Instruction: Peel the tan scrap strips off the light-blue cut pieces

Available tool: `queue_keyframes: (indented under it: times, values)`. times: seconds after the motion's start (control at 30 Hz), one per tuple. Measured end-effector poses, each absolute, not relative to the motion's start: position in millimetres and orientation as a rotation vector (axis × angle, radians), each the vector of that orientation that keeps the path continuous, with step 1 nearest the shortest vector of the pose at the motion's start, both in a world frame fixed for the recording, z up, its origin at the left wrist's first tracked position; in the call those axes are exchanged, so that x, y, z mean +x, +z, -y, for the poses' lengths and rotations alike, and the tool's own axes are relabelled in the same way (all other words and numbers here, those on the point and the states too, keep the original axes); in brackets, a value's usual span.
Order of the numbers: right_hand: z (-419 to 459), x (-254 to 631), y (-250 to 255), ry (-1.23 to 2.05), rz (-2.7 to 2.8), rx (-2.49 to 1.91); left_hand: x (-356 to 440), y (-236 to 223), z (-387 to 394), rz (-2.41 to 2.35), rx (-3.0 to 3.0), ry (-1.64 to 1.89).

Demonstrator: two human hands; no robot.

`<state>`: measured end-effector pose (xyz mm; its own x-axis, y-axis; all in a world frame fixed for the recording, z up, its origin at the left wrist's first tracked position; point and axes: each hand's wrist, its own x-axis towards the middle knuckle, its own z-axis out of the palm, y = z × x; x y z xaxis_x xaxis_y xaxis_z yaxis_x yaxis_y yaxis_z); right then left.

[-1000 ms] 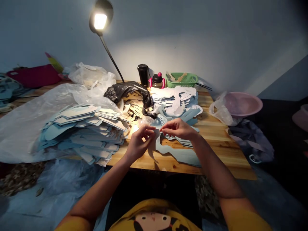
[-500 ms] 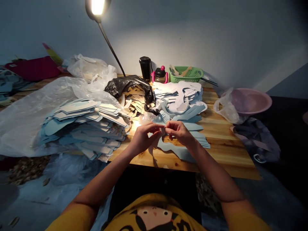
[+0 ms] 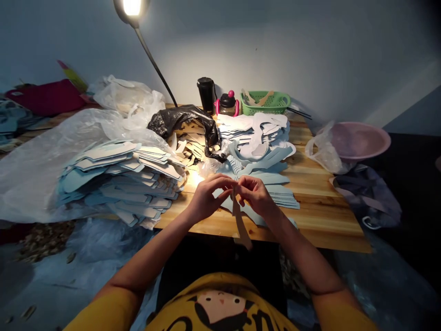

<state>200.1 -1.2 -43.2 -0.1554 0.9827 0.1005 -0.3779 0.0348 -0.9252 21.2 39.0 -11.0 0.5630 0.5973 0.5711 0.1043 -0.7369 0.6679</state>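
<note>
Pinched between the fingertips of both hands is a thin tan strip [image 3: 242, 230], hanging down past the table's front edge. My left hand [image 3: 208, 195] grips its upper end, with thumb and fingers closed. My right hand [image 3: 254, 192] holds the same end, its fingers curled in; the fingertips of both hands almost touch. Under and behind the hands lie pale blue cut-out pieces [image 3: 272, 179], fanned out in overlapping layers. Beyond them is a pile of white cut-out pieces [image 3: 265, 133]. A large stack of blue-and-white pieces [image 3: 120, 179] stands left of my left hand.
A black plastic bag [image 3: 182, 115] with tan scraps [image 3: 195, 145] lies behind the hands. At the back stand a black tumbler [image 3: 206, 95], a pink-handled bottle [image 3: 227, 105] and a green basket [image 3: 265, 109]. A lamp [image 3: 151, 59] rises behind. Right, a pink basin [image 3: 360, 140] sits beyond the table [image 3: 330, 220].
The tan strip now hangs lower and further right, swung from beneath my left hand to between both hands. Both hands stay pinched close together. The whole view has shifted slightly.
</note>
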Motion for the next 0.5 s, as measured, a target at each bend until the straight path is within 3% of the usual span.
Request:
queue_keyframes:
  times: [0.13,0.3,0.5]
  values:
    - [10.8,206.0,-47.0,1.417,0.863,-0.758,16.9,-16.1,-35.1,-0.603,2.255,1.281]
    - [29.9,236.8,-66.4,1.260,0.418,-0.686,10.0,-34.6,-27.4,-0.694,2.171,1.141]
    - [84.4,278.4,-75.2,0.872,0.932,-1.142,18.9,-48.6,-19.7,-0.843,1.722,0.856]
